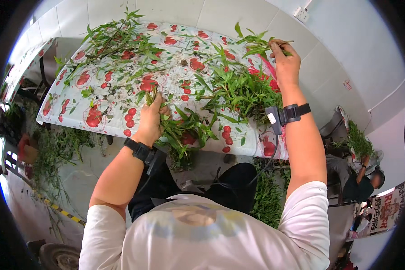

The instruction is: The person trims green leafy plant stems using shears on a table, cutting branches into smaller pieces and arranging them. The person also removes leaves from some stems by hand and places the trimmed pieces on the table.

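Observation:
My left hand [152,116] is closed around the stems of a bunch of leafy green cuttings [185,130], whose leaves hang over the table's front edge. Raised at the far right, my right hand [283,57] pinches a leafy green sprig [254,42] by its stem; the cut end points right. Between my hands a pile of green plants [239,87] lies on the table, partly over a pink-red mesh bag [268,72]. More stalks form a leafy heap [118,40] at the table's back left.
A cherry-print tablecloth [168,71] covers the table, strewn with soil and loose leaves. Plants lie on the floor at left [59,158] and beside my leg [268,199]. A tiled wall [175,11] stands behind. At far right, another seated person [359,184] handles greenery.

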### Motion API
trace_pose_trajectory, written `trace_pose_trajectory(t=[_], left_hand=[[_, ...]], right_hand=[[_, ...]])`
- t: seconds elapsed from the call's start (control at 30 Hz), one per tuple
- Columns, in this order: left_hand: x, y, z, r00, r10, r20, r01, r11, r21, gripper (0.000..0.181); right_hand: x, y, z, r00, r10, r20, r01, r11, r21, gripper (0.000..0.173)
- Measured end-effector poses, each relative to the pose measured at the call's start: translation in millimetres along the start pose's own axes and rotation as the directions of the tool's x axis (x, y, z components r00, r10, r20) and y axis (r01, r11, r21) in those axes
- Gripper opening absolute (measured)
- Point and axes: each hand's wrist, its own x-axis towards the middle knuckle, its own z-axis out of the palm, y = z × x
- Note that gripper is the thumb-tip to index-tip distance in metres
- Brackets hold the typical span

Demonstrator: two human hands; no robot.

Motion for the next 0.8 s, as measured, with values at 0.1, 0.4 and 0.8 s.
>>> trace_pose_trajectory(t=[0.1, 0.4, 0.8], left_hand=[[0, 0, -1, 1.000, -0.007, -0.018, 0.007, 0.999, -0.034, 0.022], [-9, 19, 41, 0.965, 0.081, 0.248, -0.093, 0.995, 0.037, 0.011], [-30, 16, 102, 0.940, 0.114, 0.321, -0.153, 0.983, 0.099, 0.024]], right_hand=[[-2, -13, -2, 1.000, 0.006, -0.013, -0.006, 0.999, 0.050, 0.022], [-55, -35, 23, 0.953, 0.166, 0.253, -0.202, 0.971, 0.126, 0.022], [-122, -58, 61, 0.934, 0.095, 0.345, -0.131, 0.988, 0.084, 0.015]])
